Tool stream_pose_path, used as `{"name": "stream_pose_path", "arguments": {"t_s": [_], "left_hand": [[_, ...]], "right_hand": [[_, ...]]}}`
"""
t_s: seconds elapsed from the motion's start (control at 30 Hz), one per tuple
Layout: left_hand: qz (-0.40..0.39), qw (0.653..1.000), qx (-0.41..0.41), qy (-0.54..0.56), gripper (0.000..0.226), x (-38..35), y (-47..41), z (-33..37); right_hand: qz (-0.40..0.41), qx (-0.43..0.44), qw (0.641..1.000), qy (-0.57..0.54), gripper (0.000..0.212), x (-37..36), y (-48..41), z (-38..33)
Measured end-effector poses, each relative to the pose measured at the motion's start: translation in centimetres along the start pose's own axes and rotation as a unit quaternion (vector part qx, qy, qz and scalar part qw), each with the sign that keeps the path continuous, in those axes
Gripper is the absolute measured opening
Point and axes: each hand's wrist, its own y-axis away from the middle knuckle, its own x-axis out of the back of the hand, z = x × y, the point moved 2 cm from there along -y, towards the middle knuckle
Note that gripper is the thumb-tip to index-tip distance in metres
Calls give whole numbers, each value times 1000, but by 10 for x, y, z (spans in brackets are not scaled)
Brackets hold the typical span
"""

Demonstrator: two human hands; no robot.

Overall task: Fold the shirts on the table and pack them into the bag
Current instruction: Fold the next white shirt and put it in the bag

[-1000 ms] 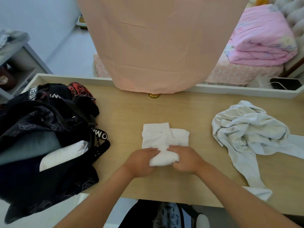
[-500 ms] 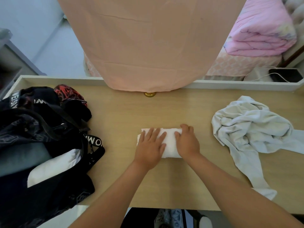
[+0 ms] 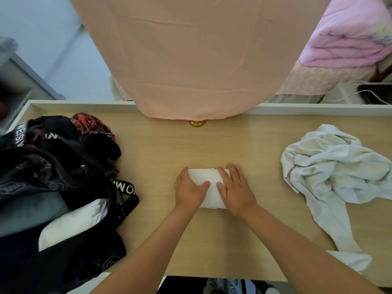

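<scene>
A small folded white shirt [image 3: 209,183] lies on the wooden table [image 3: 212,149] in front of me. My left hand [image 3: 188,189] grips its left end and my right hand [image 3: 235,189] grips its right end, thumbs on top. A crumpled pale grey-white shirt [image 3: 331,166] lies at the right, one sleeve trailing to the front edge. The open black bag [image 3: 59,187] sits at the left with folded white [image 3: 70,223] and grey [image 3: 27,211] clothes inside.
A peach cloth [image 3: 195,56] hangs over the table's far edge above a brass knob [image 3: 197,123]. Beyond are a bed with a pink quilt [image 3: 347,37] and a grey shelf [image 3: 19,81] at the far left.
The white shirt was folded over into a compact bundle. Both hands went from pressing flat on it to clasping its two ends.
</scene>
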Motion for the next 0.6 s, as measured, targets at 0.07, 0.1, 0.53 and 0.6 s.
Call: {"name": "stream_pose_path", "arguments": {"t_s": [0.07, 0.1, 0.53, 0.6], "left_hand": [[-31, 996, 66, 46, 92, 10, -10, 6], [-59, 992, 91, 67, 90, 16, -15, 7], [-166, 950, -250, 84, 36, 60, 33, 9], [-144, 949, -271, 77, 36, 62, 45, 4]], "right_hand": [[-1, 0, 1000, -13, 74, 0, 2, 0], [-6, 1, 1000, -19, 72, 0, 4, 0], [-101, 150, 980, 88, 103, 79, 17, -25], [-86, 155, 982, 61, 69, 79, 24, -34]]}}
